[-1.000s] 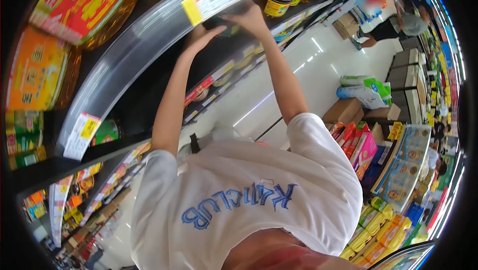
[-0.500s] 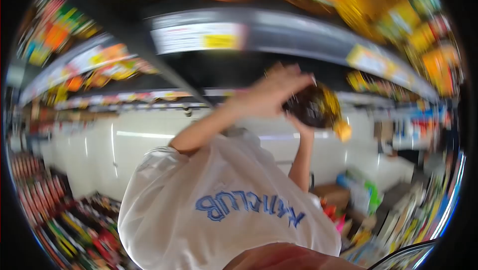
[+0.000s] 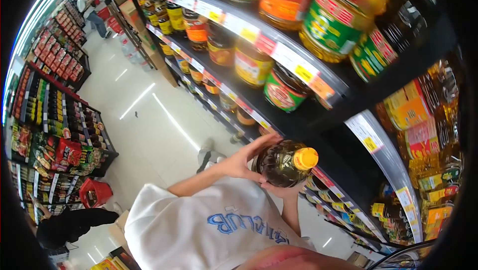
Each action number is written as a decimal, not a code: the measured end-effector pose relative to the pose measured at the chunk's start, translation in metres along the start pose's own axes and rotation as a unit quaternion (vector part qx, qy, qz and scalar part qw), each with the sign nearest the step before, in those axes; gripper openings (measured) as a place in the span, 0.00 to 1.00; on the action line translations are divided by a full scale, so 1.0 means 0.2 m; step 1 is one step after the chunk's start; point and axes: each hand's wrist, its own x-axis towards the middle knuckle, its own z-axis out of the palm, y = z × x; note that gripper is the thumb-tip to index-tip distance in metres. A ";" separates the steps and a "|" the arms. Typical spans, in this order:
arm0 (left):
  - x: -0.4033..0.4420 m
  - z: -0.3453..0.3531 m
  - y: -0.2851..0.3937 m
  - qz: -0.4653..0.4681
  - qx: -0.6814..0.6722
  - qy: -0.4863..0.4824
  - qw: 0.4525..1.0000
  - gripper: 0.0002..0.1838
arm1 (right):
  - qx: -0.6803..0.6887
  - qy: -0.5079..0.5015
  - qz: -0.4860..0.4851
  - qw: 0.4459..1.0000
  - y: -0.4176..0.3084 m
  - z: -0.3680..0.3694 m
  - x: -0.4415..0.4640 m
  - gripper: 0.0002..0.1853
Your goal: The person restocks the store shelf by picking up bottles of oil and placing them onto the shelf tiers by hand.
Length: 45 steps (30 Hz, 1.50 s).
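A large dark cooking oil bottle (image 3: 279, 164) with a yellow cap (image 3: 305, 159) is held in front of my chest, its cap end toward the camera. My left hand (image 3: 241, 162) wraps around its left side, thumb and fingers spread against the plastic. Against the near side rests my right hand (image 3: 286, 189), its fingers partly hidden by the bottle. The bottle's label is not visible. Just beyond it stands the shelf rack (image 3: 343, 170), close to my hands.
Shelves of oil bottles (image 3: 331, 21) rise ahead and to the right, edged with price tags (image 3: 303, 73). At left runs a tiled aisle (image 3: 144, 120) with a red basket (image 3: 95, 193). One person in black (image 3: 69, 227) is lower left; another person (image 3: 89, 8) is farther off.
My view has swung, now showing the aisle on the left. The bottle, earlier tilted with its cap to the lower right, now has its cap toward the camera. Both hands still hold it.
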 end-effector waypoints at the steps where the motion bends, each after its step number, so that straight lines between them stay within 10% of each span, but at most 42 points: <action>1: -0.06 -0.05 -0.01 0.027 -0.024 0.042 0.998 0.58 | -0.013 -0.027 -0.004 1.000 -0.01 0.08 0.06 0.62; 11: -0.26 -0.98 0.46 0.292 0.373 0.160 0.866 0.59 | 0.021 -0.038 -0.065 0.997 0.11 1.08 0.64 0.70; 17: 0.01 -1.53 0.97 0.400 0.461 0.110 0.784 0.63 | -0.049 0.085 -0.280 0.955 -0.27 1.67 1.22 0.59; 20: 0.27 -1.76 1.24 0.459 0.464 0.093 0.752 0.60 | -0.254 0.072 -0.497 0.827 -0.42 1.78 1.62 0.51; 23: 0.44 -1.89 1.36 0.356 0.415 0.116 0.829 0.58 | -0.299 0.103 -0.579 0.752 -0.62 1.89 1.89 0.44; 25: 0.59 -1.93 1.41 0.430 0.360 0.106 0.821 0.54 | -0.199 0.124 -0.458 0.858 -0.73 1.99 1.94 0.49; 33: 0.98 -2.26 1.30 0.315 0.351 -0.014 0.882 0.59 | -0.372 0.254 -0.240 0.860 -0.64 1.99 2.22 0.39; 37: 1.12 -2.32 1.26 0.312 0.354 -0.024 0.881 0.60 | -0.396 0.316 -0.274 0.817 -0.56 1.95 2.33 0.42; 45: 1.15 -2.37 1.21 0.350 0.321 -0.043 0.879 0.55 | -0.396 0.127 -0.489 0.767 -0.31 2.00 1.80 0.35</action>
